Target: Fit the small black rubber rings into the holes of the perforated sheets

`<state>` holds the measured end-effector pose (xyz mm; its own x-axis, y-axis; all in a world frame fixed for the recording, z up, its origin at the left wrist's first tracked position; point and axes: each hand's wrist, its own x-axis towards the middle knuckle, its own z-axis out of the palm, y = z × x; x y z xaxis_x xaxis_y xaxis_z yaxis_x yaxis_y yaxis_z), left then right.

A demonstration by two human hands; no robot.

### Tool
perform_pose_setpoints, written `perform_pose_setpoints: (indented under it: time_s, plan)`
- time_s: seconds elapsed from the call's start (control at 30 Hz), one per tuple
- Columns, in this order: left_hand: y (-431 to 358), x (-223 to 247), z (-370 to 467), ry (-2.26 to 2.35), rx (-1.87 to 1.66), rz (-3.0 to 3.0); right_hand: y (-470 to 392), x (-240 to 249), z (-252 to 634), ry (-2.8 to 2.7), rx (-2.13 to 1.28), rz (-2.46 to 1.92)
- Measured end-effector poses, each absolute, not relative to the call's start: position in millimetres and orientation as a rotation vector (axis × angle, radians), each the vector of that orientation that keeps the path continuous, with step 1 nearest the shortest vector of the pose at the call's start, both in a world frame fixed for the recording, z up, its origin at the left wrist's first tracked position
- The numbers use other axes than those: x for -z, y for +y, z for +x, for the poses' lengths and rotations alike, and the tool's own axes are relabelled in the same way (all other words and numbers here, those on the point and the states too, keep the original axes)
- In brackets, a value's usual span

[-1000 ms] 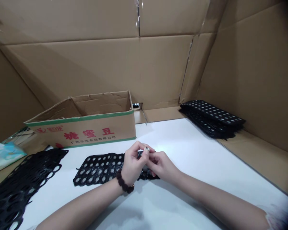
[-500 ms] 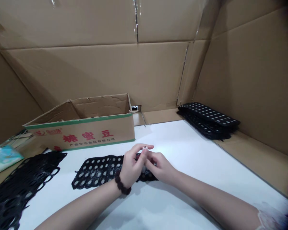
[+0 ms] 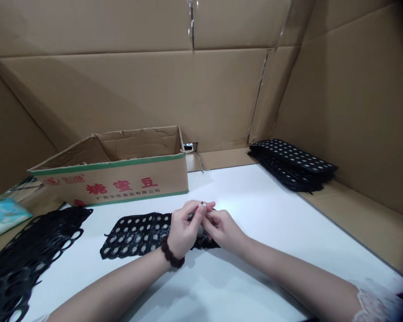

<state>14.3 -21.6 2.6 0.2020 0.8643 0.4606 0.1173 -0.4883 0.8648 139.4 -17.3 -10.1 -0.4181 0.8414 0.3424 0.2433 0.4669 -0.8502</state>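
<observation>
My left hand (image 3: 184,226), with a dark beaded band on its wrist, and my right hand (image 3: 225,230) meet over a black sheet (image 3: 130,236) with rows of pale round spots. Thumb and fingers of the left are closed on a small white piece with a dark tip (image 3: 202,204). The right hand's fingers are bent in against the left's; what they grip is mostly hidden. Between the palms a whitish patch shows, too covered to name. The sheet lies flat on the white table, its right part hidden under my hands.
A long open cardboard box (image 3: 121,179) with red lettering stands behind the sheet. At left lies a black sheet with round holes (image 3: 30,255), near a white-and-blue soft packet (image 3: 6,217). Folded black spotted sheets (image 3: 292,163) are piled back right. Cardboard walls (image 3: 154,89) enclose the table.
My hands stay together over the sheet, with only slight finger shifts around the small white piece. The whole view has tilted a little; the sheets and box lie as before.
</observation>
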Motion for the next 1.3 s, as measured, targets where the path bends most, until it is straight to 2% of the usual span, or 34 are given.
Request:
perform_pose_setpoints:
  time_s: [0.7, 1.3]
  plan:
    - [-23, -10, 13, 0.915, -1.32, 1.917, -19, 6, 138, -1.927, -0.915, -0.842]
    - [-22, -9, 19, 0.839, -1.346, 1.754, -16, 12, 141, -1.931, -0.924, -0.846]
